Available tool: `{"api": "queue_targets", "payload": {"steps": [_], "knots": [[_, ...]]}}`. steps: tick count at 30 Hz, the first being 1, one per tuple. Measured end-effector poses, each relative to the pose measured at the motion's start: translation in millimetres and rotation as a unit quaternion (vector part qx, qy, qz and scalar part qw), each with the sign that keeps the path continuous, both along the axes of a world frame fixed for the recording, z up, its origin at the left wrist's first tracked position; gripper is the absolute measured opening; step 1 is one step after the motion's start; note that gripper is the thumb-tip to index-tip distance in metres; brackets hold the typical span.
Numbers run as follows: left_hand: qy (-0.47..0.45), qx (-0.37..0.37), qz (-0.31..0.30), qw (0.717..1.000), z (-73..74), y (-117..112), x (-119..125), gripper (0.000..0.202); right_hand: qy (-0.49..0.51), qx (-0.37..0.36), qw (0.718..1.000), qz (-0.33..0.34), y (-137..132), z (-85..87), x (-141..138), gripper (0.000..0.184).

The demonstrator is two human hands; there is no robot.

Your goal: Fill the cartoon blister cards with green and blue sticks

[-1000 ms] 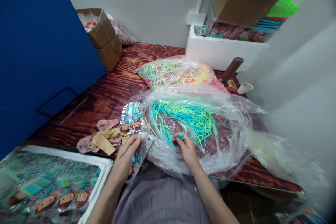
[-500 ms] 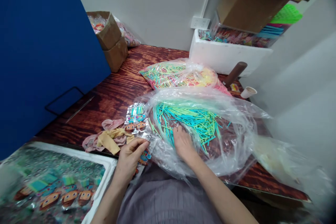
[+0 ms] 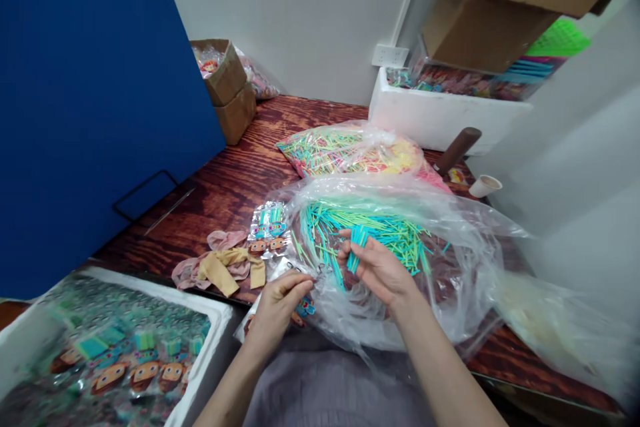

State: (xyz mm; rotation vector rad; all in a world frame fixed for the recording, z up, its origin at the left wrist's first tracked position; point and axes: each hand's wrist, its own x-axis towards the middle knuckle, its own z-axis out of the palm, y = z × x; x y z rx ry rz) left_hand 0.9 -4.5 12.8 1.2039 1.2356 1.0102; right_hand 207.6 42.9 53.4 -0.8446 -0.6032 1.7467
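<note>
In my right hand (image 3: 385, 273) is a small bundle of blue and green sticks (image 3: 357, 248), pinched between thumb and fingers above a large open clear plastic bag (image 3: 463, 280). Inside that bag lies a heap of loose blue and green sticks (image 3: 400, 233). My left hand (image 3: 280, 307), closed in a pinch, grips the edge of a clear packet (image 3: 305, 308) with a cartoon print, partly hidden behind the fingers. Just beyond it on the table lie filled packets (image 3: 269, 227) with brown cartoon faces and sticks inside.
A white foam box (image 3: 220, 320) holding filled packets stands at the lower left. Crumpled cloths (image 3: 220, 267) lie beside it. Behind the open bag rests a bag of multicoloured sticks (image 3: 340, 150). A paper cup (image 3: 485, 185) and brown cylinder (image 3: 459, 150) stand at right.
My right hand has risen out of the stick heap, turned upward, and now shows a bundle of sticks. The left hand still pinches the packet. The whole view has shifted slightly.
</note>
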Motion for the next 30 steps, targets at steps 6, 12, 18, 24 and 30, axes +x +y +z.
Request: {"api": "queue_targets", "payload": {"steps": [6, 12, 18, 24, 30], "knots": [[-0.074, -0.1, -0.032, 0.992, -2.8, -3, 10, 0.036, 0.055, 0.064, 0.996, -0.017, -5, 17.9, -24, 0.016], [-0.123, -0.089, -0.013, 0.988, 4.1, -4, 13, 0.029, -0.002, 0.073, 0.997, 0.013, -18, 12.6, -29, 0.02], [-0.095, -0.091, -0.029, 0.991, -2.5, -5, 13, 0.032, -0.069, 0.089, 0.992, 0.061, -22, 15.3, -26, 0.018], [-0.098, 0.003, 0.054, 0.994, -0.2, -3, 16, 0.023, -0.158, 0.103, 0.978, 0.089, -28, 21.6, -31, 0.025], [-0.119, 0.009, 0.077, 0.99, -4.5, -4, 16, 0.022, -0.376, 0.214, 0.901, -0.026, -52, 21.8, -36, 0.026]]}}
